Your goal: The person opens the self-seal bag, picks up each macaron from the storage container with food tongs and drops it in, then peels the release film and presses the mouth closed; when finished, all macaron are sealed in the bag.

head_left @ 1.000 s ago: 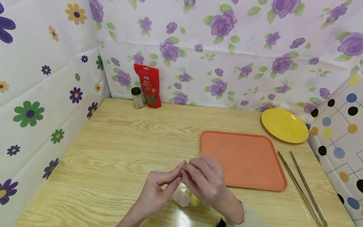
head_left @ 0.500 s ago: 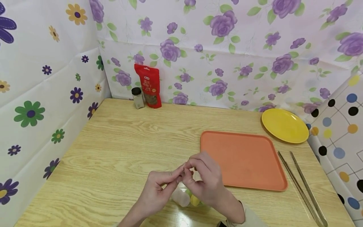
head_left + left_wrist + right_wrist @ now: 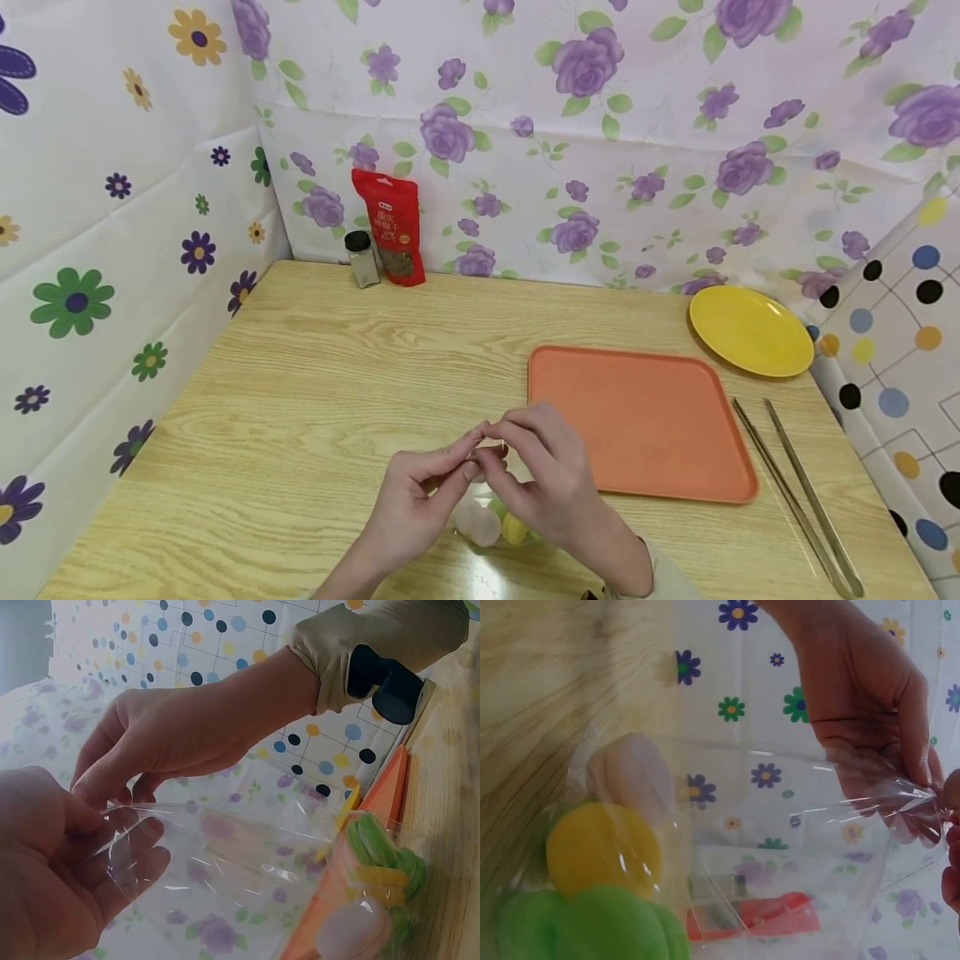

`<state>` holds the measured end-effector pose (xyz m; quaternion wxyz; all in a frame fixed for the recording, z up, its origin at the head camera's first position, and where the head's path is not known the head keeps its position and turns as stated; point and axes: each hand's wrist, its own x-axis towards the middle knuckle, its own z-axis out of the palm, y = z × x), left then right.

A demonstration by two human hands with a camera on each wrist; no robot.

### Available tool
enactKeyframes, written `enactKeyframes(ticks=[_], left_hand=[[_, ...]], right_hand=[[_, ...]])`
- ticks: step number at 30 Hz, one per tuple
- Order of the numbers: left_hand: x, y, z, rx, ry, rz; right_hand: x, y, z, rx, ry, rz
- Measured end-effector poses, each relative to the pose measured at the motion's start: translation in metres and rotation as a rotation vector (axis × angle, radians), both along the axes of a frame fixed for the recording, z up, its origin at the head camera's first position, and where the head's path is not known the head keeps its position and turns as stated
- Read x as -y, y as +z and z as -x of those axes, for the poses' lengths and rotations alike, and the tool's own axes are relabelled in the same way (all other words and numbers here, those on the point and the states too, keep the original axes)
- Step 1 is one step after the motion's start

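My left hand point(image 3: 420, 500) pinches the gathered top of a clear plastic bag point(image 3: 247, 847) between thumb and fingers. From the other side, my right hand point(image 3: 543, 475) pinches the film at the same mouth, its thumb and forefinger close to the left fingertips. The bag hangs below both hands, its bottom at the table. Inside are a pale pinkish-white rounded piece point(image 3: 352, 930), a yellow rounded piece point(image 3: 604, 847) and a green lobed piece point(image 3: 607, 926). In the head view the right hand partly covers these contents.
An orange tray point(image 3: 637, 425) lies right of the hands, with long metal tongs point(image 3: 795, 492) beside it. A yellow plate point(image 3: 750, 332) sits at the back right. Against the back wall stand a black-lidded jar point(image 3: 363, 262) and a red pouch point(image 3: 393, 229).
My right thumb and forefinger have parted from their earlier bunched position and shifted slightly along the bag's mouth. My left hand has stayed nearly in place.
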<state>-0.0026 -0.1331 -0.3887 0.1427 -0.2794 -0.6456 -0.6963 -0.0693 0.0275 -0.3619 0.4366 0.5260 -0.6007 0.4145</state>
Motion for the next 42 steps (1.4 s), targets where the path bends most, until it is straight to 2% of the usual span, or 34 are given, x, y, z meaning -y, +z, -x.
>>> enactKeyframes(ticks=[4, 11, 17, 19, 22, 26, 29, 33, 36, 39, 42], left_hand=[[0.000, 0.000, 0.000, -0.056, 0.030, 0.029], [0.001, -0.001, 0.000, -0.062, 0.007, 0.046], [0.003, -0.001, 0.002, -0.107, 0.009, 0.085], [0.004, -0.002, 0.002, -0.117, 0.000, 0.093], [0.004, -0.003, 0.004, -0.140, -0.022, 0.103], [0.003, -0.004, 0.004, -0.137, -0.030, 0.111], [0.002, -0.005, 0.004, -0.147, -0.034, 0.103], [0.001, -0.006, 0.005, -0.153, -0.063, 0.078], [0.001, -0.006, 0.003, -0.119, -0.096, 0.042], [0.002, -0.007, 0.001, -0.086, -0.097, -0.003], [0.004, -0.007, 0.001, -0.065, -0.075, -0.035]], right_hand=[[0.001, 0.004, 0.002, -0.085, -0.023, 0.024], [0.000, 0.003, 0.004, -0.127, -0.004, 0.041], [-0.002, 0.002, 0.010, -0.303, -0.091, 0.005], [-0.002, 0.003, 0.011, -0.337, -0.110, 0.002], [-0.002, 0.004, 0.012, -0.343, -0.119, 0.009], [0.000, 0.005, 0.012, -0.319, -0.126, 0.042], [0.002, 0.004, 0.010, -0.246, -0.104, 0.084], [0.003, 0.000, 0.007, -0.078, -0.011, 0.134], [-0.004, -0.001, 0.006, 0.094, 0.043, 0.169], [-0.013, -0.001, 0.007, 0.297, 0.102, 0.195], [-0.022, 0.000, 0.007, 0.535, 0.192, 0.240]])
